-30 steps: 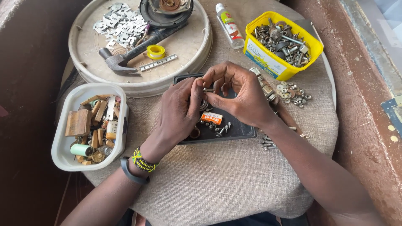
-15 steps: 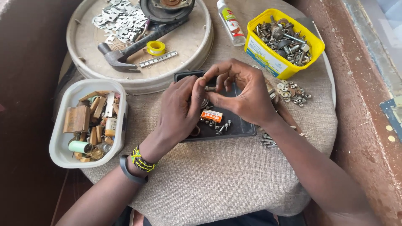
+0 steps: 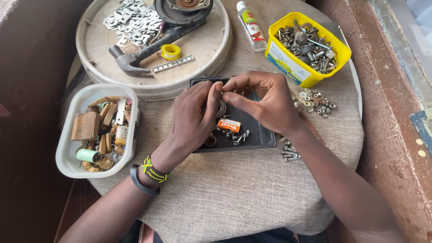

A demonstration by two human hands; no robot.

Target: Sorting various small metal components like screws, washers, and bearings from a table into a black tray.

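Observation:
Both of my hands meet over a black tray (image 3: 261, 139) on a cloth-covered round table. My left hand (image 3: 194, 114) cups a round metal ring part (image 3: 221, 108) from the left. My right hand (image 3: 263, 101) pinches at the top of that part with thumb and forefinger; whatever small piece it holds is hidden by the fingertips. In the tray below lie a small orange box (image 3: 228, 124), a few screws (image 3: 238, 137) and a brown ring (image 3: 210, 141).
A white tub (image 3: 67, 157) of wooden and metal bits stands at left. A round beige lid (image 3: 211, 58) at the back holds a hammer (image 3: 135, 56), yellow tape roll (image 3: 171, 51) and metal clips. A yellow tub (image 3: 288, 67) of bolts, a bottle (image 3: 250, 19) and loose washers (image 3: 315, 101) lie right.
My hands stay together over the tray; the fingers have shifted slightly on the ring part. The camera view has moved a little.

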